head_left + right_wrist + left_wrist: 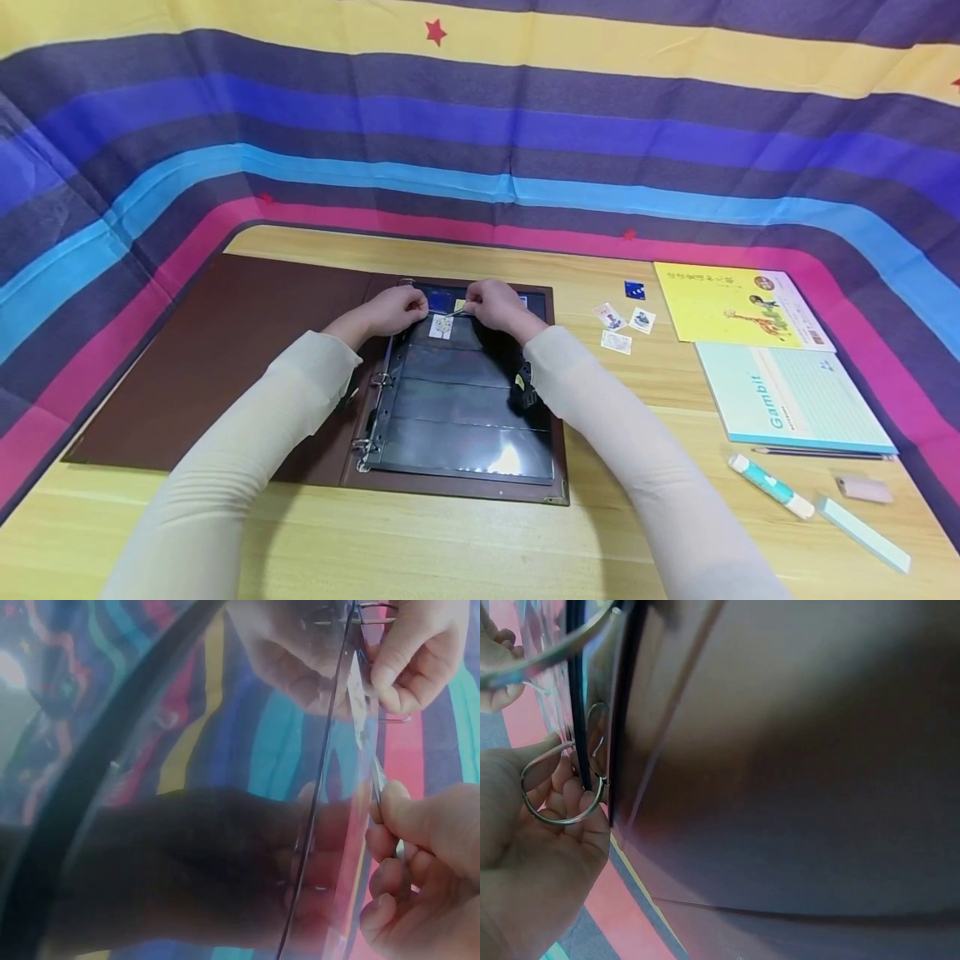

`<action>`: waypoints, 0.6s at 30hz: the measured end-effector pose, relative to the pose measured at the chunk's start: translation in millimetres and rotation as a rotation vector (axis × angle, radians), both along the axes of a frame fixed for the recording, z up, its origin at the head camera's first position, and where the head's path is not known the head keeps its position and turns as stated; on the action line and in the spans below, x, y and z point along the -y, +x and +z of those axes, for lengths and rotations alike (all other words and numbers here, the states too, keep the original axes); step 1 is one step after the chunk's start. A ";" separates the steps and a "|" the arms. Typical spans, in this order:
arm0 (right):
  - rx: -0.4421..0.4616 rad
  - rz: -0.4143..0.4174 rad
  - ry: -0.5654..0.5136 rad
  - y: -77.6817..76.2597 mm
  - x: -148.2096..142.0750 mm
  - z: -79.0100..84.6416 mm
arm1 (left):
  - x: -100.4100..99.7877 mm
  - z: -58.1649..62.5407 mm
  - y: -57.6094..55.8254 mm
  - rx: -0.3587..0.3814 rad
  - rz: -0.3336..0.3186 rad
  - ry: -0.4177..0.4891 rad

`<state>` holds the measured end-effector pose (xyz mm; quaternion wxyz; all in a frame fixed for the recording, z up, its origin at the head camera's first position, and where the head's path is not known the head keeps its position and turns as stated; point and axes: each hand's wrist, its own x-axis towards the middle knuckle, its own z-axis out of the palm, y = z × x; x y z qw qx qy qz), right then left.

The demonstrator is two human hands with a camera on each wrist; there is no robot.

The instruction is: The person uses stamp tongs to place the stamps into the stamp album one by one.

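A brown ring-binder stamp album [202, 375] lies spread on the table, a black page [472, 404] with clear pocket strips on its right side. Near the page's top, my left hand [397, 309] pinches the edge of a clear pocket between thumb and forefinger. My right hand [497, 305] grips metal tweezers [379, 781], their tips pointing toward the left hand. A small white stamp with a tree picture [441, 327] shows at the upper pocket, just below the tweezers. A blue stamp [439, 302] and a yellow one [460, 306] sit in the top row, partly behind the hands.
Right of the album lie several loose stamps [617, 342] and a dark blue stamp [634, 290]. Farther right are a yellow book [727, 304], a Gambit notebook [795, 396], a pencil [821, 453], a glue stick [771, 486], a pinkish block [865, 489] and a pale bar [864, 534].
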<state>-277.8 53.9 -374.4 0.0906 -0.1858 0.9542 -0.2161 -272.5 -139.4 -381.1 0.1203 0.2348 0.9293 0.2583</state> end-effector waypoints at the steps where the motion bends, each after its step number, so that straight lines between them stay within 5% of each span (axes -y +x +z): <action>1: 0.000 -0.002 -0.001 0.0 0.3 0.0 | -0.1 0.1 0.1 0.003 0.002 0.000; 18: 0.000 0.026 -0.026 0.5 3.2 -2.6 | -1.4 2.8 0.6 -0.018 -0.012 -0.012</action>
